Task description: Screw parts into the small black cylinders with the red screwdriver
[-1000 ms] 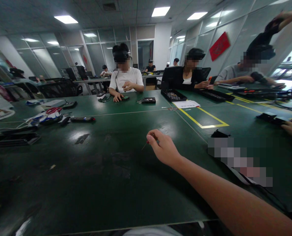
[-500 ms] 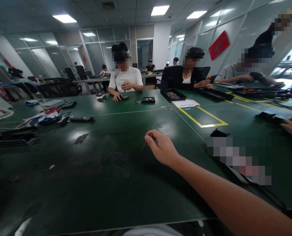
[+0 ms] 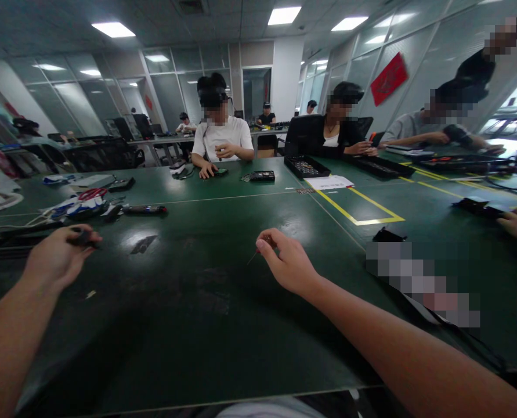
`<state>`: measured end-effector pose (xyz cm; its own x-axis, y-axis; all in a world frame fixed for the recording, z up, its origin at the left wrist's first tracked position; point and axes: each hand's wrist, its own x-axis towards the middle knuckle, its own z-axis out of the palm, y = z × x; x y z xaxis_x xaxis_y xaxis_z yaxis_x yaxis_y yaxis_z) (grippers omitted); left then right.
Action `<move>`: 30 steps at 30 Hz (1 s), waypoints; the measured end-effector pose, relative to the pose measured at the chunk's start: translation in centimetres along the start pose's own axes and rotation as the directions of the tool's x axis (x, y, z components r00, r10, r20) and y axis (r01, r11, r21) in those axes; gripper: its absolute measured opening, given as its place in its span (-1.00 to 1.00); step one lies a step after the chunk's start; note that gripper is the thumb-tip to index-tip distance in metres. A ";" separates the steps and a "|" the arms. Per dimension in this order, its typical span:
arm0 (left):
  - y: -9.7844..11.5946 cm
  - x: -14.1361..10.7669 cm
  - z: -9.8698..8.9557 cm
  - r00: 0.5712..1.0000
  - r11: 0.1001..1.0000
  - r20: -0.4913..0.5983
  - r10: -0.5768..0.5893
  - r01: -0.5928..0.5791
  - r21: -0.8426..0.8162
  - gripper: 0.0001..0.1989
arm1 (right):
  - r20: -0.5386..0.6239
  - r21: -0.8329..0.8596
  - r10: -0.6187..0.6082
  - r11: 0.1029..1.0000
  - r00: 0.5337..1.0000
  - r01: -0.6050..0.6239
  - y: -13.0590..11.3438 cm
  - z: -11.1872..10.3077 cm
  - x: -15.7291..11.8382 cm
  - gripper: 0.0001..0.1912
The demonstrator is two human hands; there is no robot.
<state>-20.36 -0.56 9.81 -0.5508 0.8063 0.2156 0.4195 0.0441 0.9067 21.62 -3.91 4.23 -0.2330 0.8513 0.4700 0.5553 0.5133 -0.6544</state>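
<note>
On the counter (image 3: pixel 166 348), a tray (image 3: pixel 295 171) lay behind-left of the paper sheet (image 3: pixel 328 183), scissors (image 3: pixel 93 194) well left, taped outline (image 3: pixel 380 220) before it.

From my remote seat I see my left hand (image 3: pixel 60 258) and right hand (image 3: pixel 289 261) ungloved, with bare wrists. My left forearm (image 3: pixel 17 331) and right forearm (image 3: pixel 393 342) are uncovered as far as my view reaches, smooth in outline, each slim at the wrist and broader toward the picture's edge. Low in the middle I get a curved strip of pale grey clothing (image 3: pixel 264 410), its surface plain where I can see it. So little of that garment shows that I can't tell its cut.
</note>
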 end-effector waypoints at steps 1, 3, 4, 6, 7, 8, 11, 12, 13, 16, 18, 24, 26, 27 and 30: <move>0.1 -0.3 1.6 0.999 0.997 0.039 0.004 -0.001 -0.078 -0.92 | -0.004 -0.001 0.000 1.000 1.000 0.000 0.0 0.0 0.0 -0.80; 0.5 -1.7 5.0 0.978 0.988 0.138 0.154 -0.154 -0.015 -0.90 | -0.014 -0.004 0.001 1.000 1.000 -0.001 0.1 -0.1 -0.1 -0.80; 0.8 -2.7 6.7 0.949 0.972 0.233 0.213 -0.229 0.045 -0.88 | -0.019 -0.005 0.002 1.000 1.000 -0.003 0.1 -0.1 -0.1 -0.80; 1.6 -5.1 9.9 0.882 0.941 0.364 0.300 -0.335 0.037 -0.83 | -0.022 -0.006 0.006 1.000 1.000 -0.006 0.0 -0.1 -0.1 -0.79; 2.0 -6.4 11.4 0.857 0.940 0.421 0.297 -0.340 0.029 -0.83 | -0.019 -0.007 0.010 1.000 1.000 -0.010 0.0 -0.1 -0.1 -0.79; 2.3 -7.7 12.8 0.808 0.932 0.500 0.311 -0.363 0.008 -0.83 | -0.015 -0.008 0.016 1.000 1.000 -0.016 -0.1 -0.2 -0.1 -0.79; 3.2 -11.1 16.1 0.660 0.924 0.673 0.333 -0.372 -0.092 -0.83 | -0.009 -0.006 0.018 1.000 1.000 -0.018 -0.3 -0.2 -0.1 -0.80; 3.3 -12.0 16.9 0.633 0.928 0.698 0.334 -0.350 -0.127 -0.84 | -0.014 -0.002 0.015 1.000 1.000 -0.015 -0.4 -0.2 -0.1 -0.82; 3.4 -12.7 17.5 0.611 0.932 0.718 0.334 -0.327 -0.155 -0.83 | -0.020 0.002 0.008 1.000 1.000 -0.008 -0.5 -0.2 -0.1 -0.83; 3.4 -14.0 18.4 0.579 0.935 0.736 0.350 -0.255 -0.244 -0.81 | -0.040 0.008 -0.013 1.000 0.999 0.014 -0.7 -0.2 -0.3 -0.86; 3.1 -14.3 18.3 0.533 0.919 0.749 0.393 -0.235 -0.316 -0.80 | -0.047 0.021 -0.018 1.000 0.999 0.019 -0.8 -0.2 -0.4 -0.84; 1.0 -14.3 17.7 0.487 0.898 0.779 0.396 -0.382 -0.218 -0.67 | -0.145 0.173 0.065 0.984 0.987 -0.039 -0.5 -0.2 -0.7 -0.76; 0.6 -14.3 17.9 0.524 0.900 0.766 0.371 -0.407 -0.157 -0.73 | -0.179 0.299 0.101 0.953 0.979 -0.044 -0.2 0.0 -0.6 -0.76; 0.5 -14.3 18.0 0.538 0.901 0.760 0.363 -0.410 -0.140 -0.77 | -0.197 0.360 0.115 0.932 0.973 -0.037 -0.1 0.1 -0.6 -0.76; 0.5 -14.1 18.2 0.550 0.898 0.753 0.361 -0.423 -0.121 -0.77 | -0.246 0.467 0.150 0.884 0.958 -0.018 0.2 0.4 -0.5 -0.79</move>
<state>0.76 -1.22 0.61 0.3922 0.9035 0.1730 0.5223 -0.3735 0.7666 21.49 -4.17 3.67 0.0562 0.8655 0.4978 0.1225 0.4888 -0.8637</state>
